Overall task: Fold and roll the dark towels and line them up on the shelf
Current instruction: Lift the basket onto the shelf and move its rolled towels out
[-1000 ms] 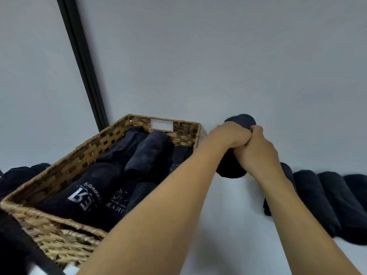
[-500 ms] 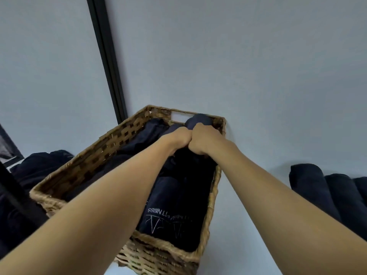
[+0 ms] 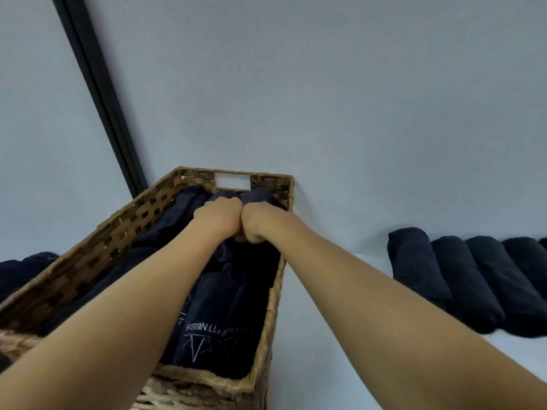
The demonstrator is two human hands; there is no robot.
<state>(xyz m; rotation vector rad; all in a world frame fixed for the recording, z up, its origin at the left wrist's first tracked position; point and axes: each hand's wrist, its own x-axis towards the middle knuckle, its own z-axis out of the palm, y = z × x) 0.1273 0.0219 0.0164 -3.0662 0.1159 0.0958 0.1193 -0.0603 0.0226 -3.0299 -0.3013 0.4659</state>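
Observation:
A woven wicker basket (image 3: 97, 255) stands on the white shelf (image 3: 334, 365) against the wall, packed with dark rolled towels. Both my fists press side by side onto one dark rolled towel (image 3: 257, 196) at the basket's far end, near the handle cutout. My left hand (image 3: 219, 217) and my right hand (image 3: 260, 221) touch knuckle to knuckle, each closed on that roll. A printed towel (image 3: 213, 329) with white lettering lies in the basket's near end. To the right, several dark rolled towels (image 3: 461, 279) lie in a row on the shelf.
A black vertical frame bar (image 3: 97, 93) runs up the wall behind the basket's left side. More dark cloth (image 3: 20, 267) is heaped to the left of the basket. A bare strip of shelf separates the basket from the row of rolls.
A second ago both hands held the roll above the shelf right of the basket. They carried it left and down into the basket's far end, where it now sits lower.

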